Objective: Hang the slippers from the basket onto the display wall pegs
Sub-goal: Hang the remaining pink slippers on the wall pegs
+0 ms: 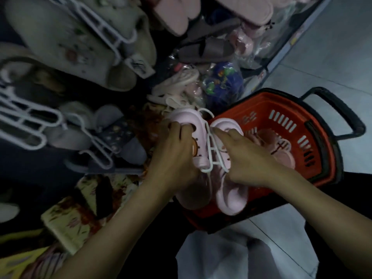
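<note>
We grip the pink slippers (201,150) on their white hanger (211,150), left hand (173,156) and right hand (249,164) both closed around them, above the basket (314,125). Next, we judge, lift the hook toward a free peg beyond our left hand.

You are working in dim, flat light; the pale floor (332,57) is showing brightest. Hanging slippers (80,47) at upper left are smearing, perhaps motion blur. Wide-angle distortion is bending the edges.

Place: a shop, I am in its slipper section
Far left: slippers on white hangers (104,35) fill the wall
Right: red shopping basket (320,141) on tiled floor (332,57)
</note>
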Tool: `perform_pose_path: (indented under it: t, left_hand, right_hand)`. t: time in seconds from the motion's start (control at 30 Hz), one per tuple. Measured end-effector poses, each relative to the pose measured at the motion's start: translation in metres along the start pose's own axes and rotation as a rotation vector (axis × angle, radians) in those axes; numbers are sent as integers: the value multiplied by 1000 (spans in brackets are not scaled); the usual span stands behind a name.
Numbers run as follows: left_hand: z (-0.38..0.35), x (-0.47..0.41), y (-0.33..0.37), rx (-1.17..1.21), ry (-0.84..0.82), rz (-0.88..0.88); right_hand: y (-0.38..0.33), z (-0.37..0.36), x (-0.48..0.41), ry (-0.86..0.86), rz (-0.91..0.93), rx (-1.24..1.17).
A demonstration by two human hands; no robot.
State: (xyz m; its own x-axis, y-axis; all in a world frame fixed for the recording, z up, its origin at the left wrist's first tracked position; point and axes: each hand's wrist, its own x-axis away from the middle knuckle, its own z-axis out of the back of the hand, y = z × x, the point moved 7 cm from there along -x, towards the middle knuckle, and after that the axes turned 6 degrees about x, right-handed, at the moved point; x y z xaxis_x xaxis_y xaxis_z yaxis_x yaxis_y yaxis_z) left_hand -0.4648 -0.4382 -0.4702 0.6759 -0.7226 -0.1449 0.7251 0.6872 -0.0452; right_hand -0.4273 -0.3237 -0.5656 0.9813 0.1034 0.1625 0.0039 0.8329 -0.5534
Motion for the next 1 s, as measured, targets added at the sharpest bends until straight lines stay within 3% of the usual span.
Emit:
perform_pose_path:
  t: [0.17,0.33,0.73,1.0]
  left_hand:
    - [55,38,-13,-11,-16,55]
    - [121,63,-22,21,-1,121]
    - [307,102,-24,-204,326,83]
    - [434,146,-66,-256,545,278]
  right_hand:
    - [-56,27,31,198,88,-16]
    - [-110,83,59,406,100,153]
    - [-262,226,117,684,220,466]
    - [-393,305,143,900,412,482]
